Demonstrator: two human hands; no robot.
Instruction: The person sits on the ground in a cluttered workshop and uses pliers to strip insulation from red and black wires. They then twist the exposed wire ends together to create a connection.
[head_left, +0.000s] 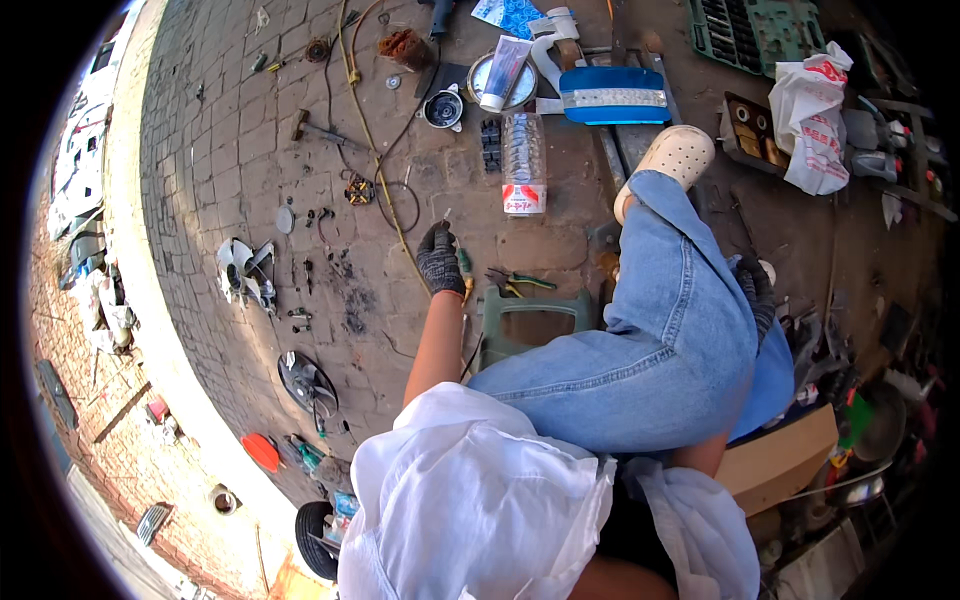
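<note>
My left hand [440,262], in a dark grey knit glove, reaches out over the brick paving. Its fingers are closed, and a small thin pale piece [447,213] shows at the fingertips, too small to name. Beside that hand lie a green-and-yellow screwdriver [465,272] and green-handled pliers [522,280]. A green plastic stool [538,306] is just to its right. On the far side of my bent, jeans-clad leg, my right hand [757,292], gloved too, is partly hidden behind the knee, so its fingers cannot be made out.
Ahead lie a cut clear bottle [524,165] with dark parts inside, a tube [506,75], a blue-and-clear panel [614,96] and a hammer [325,130]. A cable [377,150] crosses the ground. To the right are a white bag [812,125], a socket set [745,30] and a cardboard box [780,462].
</note>
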